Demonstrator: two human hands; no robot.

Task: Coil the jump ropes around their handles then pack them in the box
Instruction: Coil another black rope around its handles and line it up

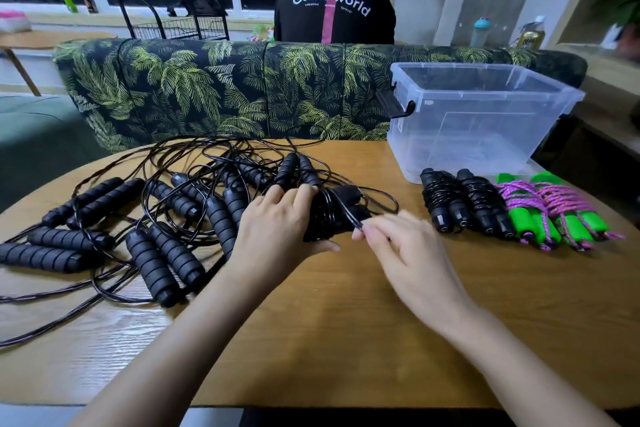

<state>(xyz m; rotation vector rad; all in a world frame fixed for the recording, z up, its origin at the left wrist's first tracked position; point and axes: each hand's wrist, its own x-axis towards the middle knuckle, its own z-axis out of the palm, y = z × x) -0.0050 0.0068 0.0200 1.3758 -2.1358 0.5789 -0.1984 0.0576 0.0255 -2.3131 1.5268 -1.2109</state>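
held rope: pair of black foam handles (346, 192) side by side with black cord (347, 215) wound round them in several turns; mid worktop, just right of the loose pile.
left hand: (277, 222) grips the held rope from the left, fingers over the top, thumb underneath.
right hand: (405, 246) pinches a strand of the cord between thumb and forefinger, just right of the bundle; other fingers loosely curled; slightly blurred.
cord run: short straight stretch from the wraps down to the pinch; a slack loop lies on the worktop behind the bundle.
loose pile: (180, 204) many black foam-handled ropes, uncoiled, cords tangled and overlapping, across the left half of the worktop; some cord trails off the left edge.
coiled black ropes: two wrapped bundles (443, 199) and (485, 204), side by side, touching, right of the hands and in front of the box.
green ropes: two bundles (526, 208) and (571, 211), green handles wrapped in pink-purple cord, just right of the coiled black ropes.
box: (485, 121) clear plastic, open top, back right of worktop, black latch (394, 104) on its left end.
worktop: (346, 322) wood grain, rounded edge.
sofa: (207, 90) dark leaf print, behind the worktop.
person: (332, 7) beyond the sofa, back turned, black shirt reading "Game world".
wire rack: (180, 26) black, by the window, left of the person.
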